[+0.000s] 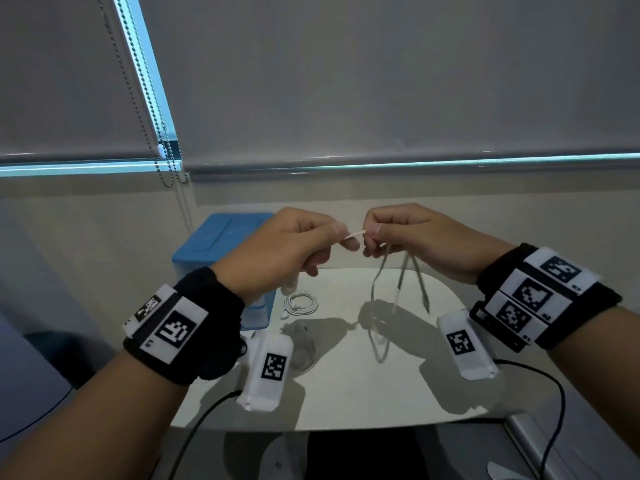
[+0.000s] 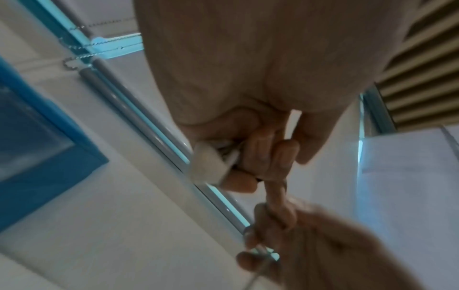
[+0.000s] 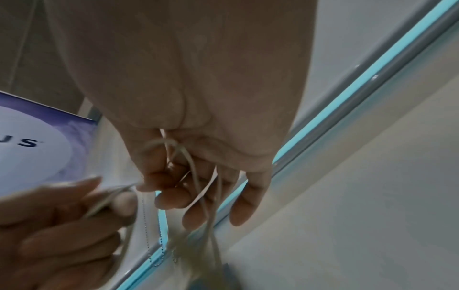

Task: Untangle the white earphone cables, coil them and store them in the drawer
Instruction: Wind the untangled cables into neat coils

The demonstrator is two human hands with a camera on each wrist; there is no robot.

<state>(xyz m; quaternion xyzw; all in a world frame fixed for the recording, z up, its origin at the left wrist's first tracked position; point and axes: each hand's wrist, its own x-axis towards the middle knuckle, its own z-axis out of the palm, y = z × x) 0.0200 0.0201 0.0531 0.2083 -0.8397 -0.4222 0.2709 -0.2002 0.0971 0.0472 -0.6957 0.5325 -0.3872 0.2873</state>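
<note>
Both hands are raised above a white table [image 1: 346, 403]. My left hand [image 1: 311, 237] pinches one end of a white earphone cable [image 1: 356, 234] between thumb and forefinger. My right hand [image 1: 384, 233] pinches the same cable a short way along it. Several strands [image 1: 401, 282] hang from the right hand in loops down to the table. In the right wrist view the strands [image 3: 198, 176] run through the curled fingers [image 3: 171, 200]. A second earphone cable [image 1: 300, 303] lies coiled on the table beside the blue drawer unit [image 1: 221, 244].
The blue drawer unit stands at the table's back left against the wall; its drawer front is hidden by my left arm. Roller blinds with bead chains [image 1: 169, 161] hang behind. Black wrist-camera leads [image 1: 554, 403] trail off the front edge.
</note>
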